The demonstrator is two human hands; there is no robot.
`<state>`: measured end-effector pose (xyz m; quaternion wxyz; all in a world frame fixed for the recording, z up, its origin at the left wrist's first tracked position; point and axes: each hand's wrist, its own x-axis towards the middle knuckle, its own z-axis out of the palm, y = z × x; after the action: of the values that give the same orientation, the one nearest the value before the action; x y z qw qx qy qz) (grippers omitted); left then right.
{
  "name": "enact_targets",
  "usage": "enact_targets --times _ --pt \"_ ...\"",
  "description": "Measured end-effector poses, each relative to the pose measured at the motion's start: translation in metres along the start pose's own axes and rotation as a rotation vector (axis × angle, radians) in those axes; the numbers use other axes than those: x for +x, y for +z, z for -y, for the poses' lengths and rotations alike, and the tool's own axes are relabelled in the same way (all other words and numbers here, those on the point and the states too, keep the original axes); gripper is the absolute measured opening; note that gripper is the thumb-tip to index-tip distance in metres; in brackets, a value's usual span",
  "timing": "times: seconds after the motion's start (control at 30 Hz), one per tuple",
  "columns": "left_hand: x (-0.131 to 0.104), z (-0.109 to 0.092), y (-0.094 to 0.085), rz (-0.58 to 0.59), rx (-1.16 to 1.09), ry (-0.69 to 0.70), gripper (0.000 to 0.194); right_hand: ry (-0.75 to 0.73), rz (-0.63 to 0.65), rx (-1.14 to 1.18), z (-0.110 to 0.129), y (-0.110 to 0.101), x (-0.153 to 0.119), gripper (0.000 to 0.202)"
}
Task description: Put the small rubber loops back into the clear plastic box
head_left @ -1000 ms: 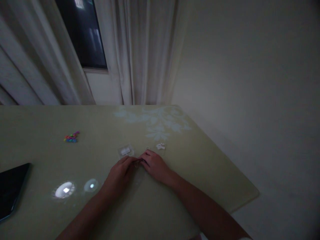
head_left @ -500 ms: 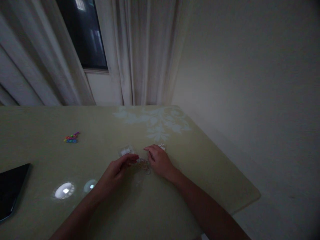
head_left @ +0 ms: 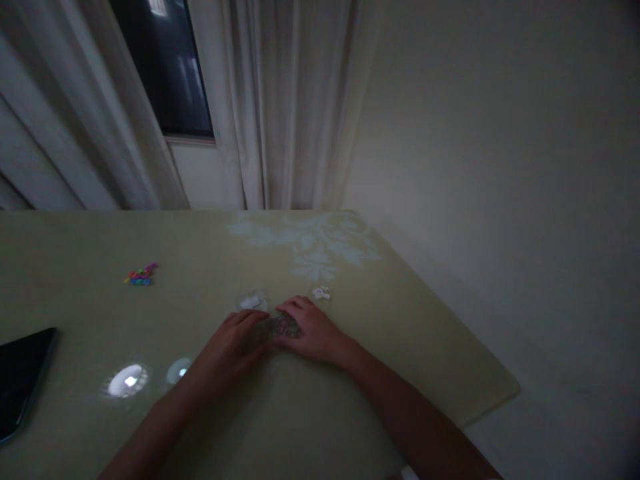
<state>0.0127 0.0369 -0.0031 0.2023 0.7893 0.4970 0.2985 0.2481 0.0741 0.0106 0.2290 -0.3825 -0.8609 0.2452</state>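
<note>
A heap of small ring-like pieces [head_left: 285, 325] lies between my two hands on the table, its pieces too small and dim to name exactly. My left hand [head_left: 236, 341] curls around the left side of the heap, its fingers partly hidden. From the right, my right hand [head_left: 313, 331] wraps the heap with fingers above and thumb below. The fingertips of both hands nearly meet. Just beyond my left hand is a clear plastic packet [head_left: 253, 300] with a white label. A few small white pieces [head_left: 321, 293] sit beyond my right hand.
A small pile of bright multicoloured pieces [head_left: 141, 275] lies to the left on the pale table [head_left: 400, 320]. A dark tablet or phone [head_left: 25, 373] is at the left edge. Curtains [head_left: 295, 107] hang behind the table, and a wall [head_left: 500, 167] stands along its right side.
Both hands have lowered and closed in around the heap of ring-like pieces from either side. The small white pieces have come into fuller view.
</note>
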Motion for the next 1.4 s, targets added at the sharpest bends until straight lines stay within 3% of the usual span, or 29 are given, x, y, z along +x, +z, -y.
enact_targets --times 0.07,0.2,0.27,0.47,0.77,0.93,1.03,1.13,1.23,1.3,1.4 --pt "0.0 -0.002 0.001 0.05 -0.029 -0.01 0.047 -0.04 0.058 0.008 0.0 -0.001 -0.002 0.062" --pt "0.002 -0.009 0.011 0.045 -0.117 -0.054 0.03 -0.057 0.085 -0.021 0.004 0.006 -0.002 0.021" --pt "0.004 -0.012 0.016 0.019 -0.126 -0.083 0.027 -0.05 0.071 -0.095 0.006 0.012 0.0 0.014" --pt "0.006 -0.012 0.02 -0.066 -0.096 -0.084 0.026 -0.01 0.01 -0.198 0.01 0.023 0.003 0.013" --pt "0.007 -0.012 0.013 -0.075 -0.246 -0.102 0.036 -0.053 -0.124 0.165 -0.004 0.011 0.003 0.033" --pt "0.006 -0.006 0.001 -0.063 -0.301 -0.154 0.037 -0.032 -0.18 0.255 -0.003 0.003 0.004 0.033" --pt "0.004 0.003 -0.006 -0.011 -0.284 -0.191 0.037 -0.004 -0.163 0.283 -0.001 -0.007 0.004 0.03" --pt "0.004 0.006 -0.006 0.045 -0.19 -0.137 0.035 -0.012 -0.114 0.165 0.0 -0.018 0.002 0.023" --pt "0.004 -0.002 0.001 0.077 -0.163 -0.035 0.029 -0.026 0.001 0.023 0.0 -0.025 -0.001 0.023" --pt "0.005 -0.011 0.008 0.072 -0.19 -0.009 0.026 -0.035 0.082 -0.011 -0.001 -0.025 -0.002 0.027" --pt "0.004 -0.017 0.011 0.073 -0.226 0.002 0.027 -0.03 0.139 -0.066 -0.002 -0.022 -0.003 0.018"
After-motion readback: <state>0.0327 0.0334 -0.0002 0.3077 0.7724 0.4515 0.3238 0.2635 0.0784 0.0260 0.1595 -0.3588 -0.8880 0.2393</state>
